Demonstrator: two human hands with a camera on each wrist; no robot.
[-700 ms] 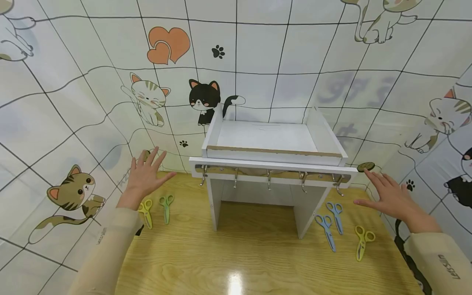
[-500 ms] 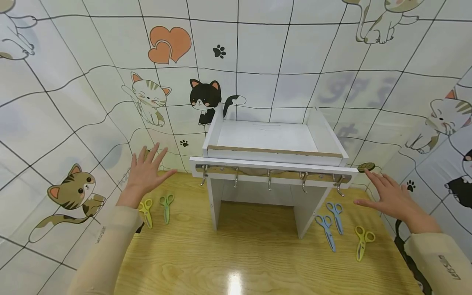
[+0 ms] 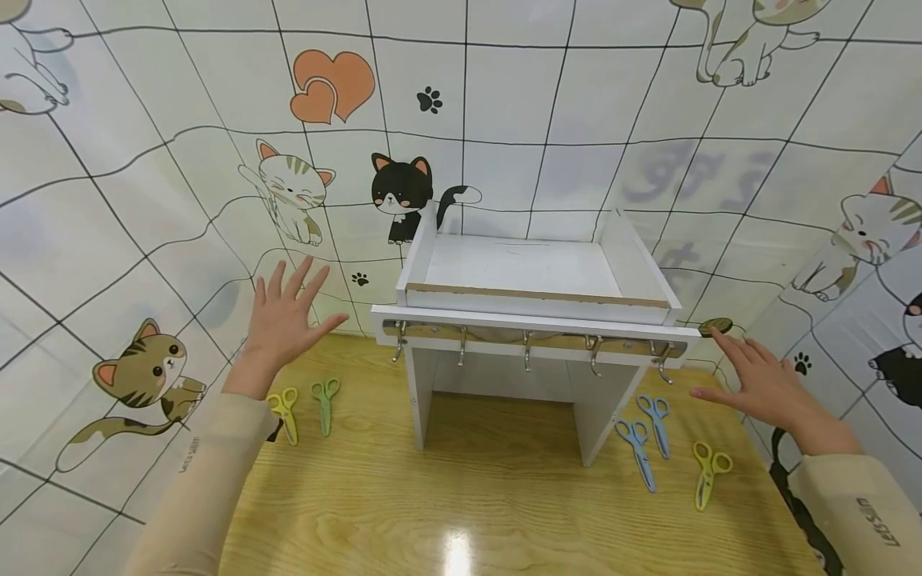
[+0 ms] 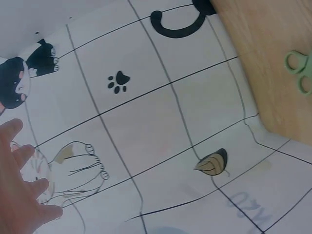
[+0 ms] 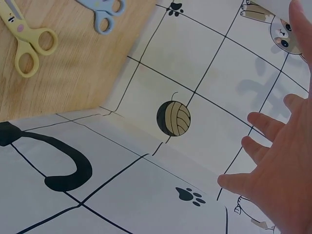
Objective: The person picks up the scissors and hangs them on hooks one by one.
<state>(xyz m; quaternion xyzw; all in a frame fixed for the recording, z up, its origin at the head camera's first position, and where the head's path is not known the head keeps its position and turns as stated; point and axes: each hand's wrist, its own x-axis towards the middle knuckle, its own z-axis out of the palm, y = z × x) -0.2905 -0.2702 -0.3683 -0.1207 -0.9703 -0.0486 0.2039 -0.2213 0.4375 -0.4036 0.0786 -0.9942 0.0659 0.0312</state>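
My left hand (image 3: 282, 322) is raised with fingers spread, left of the white shelf unit (image 3: 536, 314), holding nothing. Below it on the wooden table lie yellow scissors (image 3: 285, 414) and green scissors (image 3: 326, 406). On the other side, my right hand (image 3: 769, 390) hovers with straight fingers, also holding nothing. Near it are two pairs of blue scissors, the closer blue scissors (image 3: 637, 453) and the farther blue scissors (image 3: 655, 424), plus yellow scissors (image 3: 709, 474). In the right wrist view the right hand (image 5: 280, 175) stands apart from the yellow scissors (image 5: 33, 46).
A metal strip with several hooks (image 3: 526, 352) runs along the shelf unit's front, under a raised open tray (image 3: 519, 268). Cat-patterned sheeting (image 3: 547, 96) encloses the back and both sides of the wooden table (image 3: 432, 512).
My left hand has risen higher, its fingers still spread. The right hand, the scissors and the shelf unit keep their places.
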